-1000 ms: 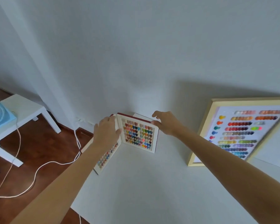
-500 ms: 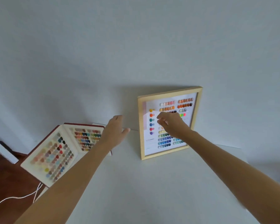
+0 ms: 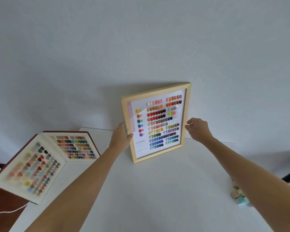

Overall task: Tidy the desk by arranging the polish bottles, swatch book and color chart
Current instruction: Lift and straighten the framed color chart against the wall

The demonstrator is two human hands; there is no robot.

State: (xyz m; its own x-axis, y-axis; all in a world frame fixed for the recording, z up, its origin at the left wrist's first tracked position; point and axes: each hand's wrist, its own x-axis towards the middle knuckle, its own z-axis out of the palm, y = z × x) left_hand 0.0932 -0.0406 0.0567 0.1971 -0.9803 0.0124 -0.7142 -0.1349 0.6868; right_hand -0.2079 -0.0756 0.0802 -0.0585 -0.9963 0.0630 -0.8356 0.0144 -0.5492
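1. Now both hands are at the framed color chart, where a second ago they were at the swatch book; half a second ago they were only reaching toward the frame
2. That shift suggests the swatch book is dealt with for the time being: it stands open in a V at the left end of the white desk, near the wall, and attention has passed to the chart
3. The chart stands upright on its lower edge at the back of the desk, tilted back toward the wall
4. The left hand clasps the frame's left rail, thumb across the front and fingers behind it, so it is closed on the chart
5. The right hand sits at the right rail with fingers loosely curled; I cannot tell whether it grips or merely touches the wood
6. A polish bottle lies near the right forearm, partly hidden and blurred, apparently not yet arranged
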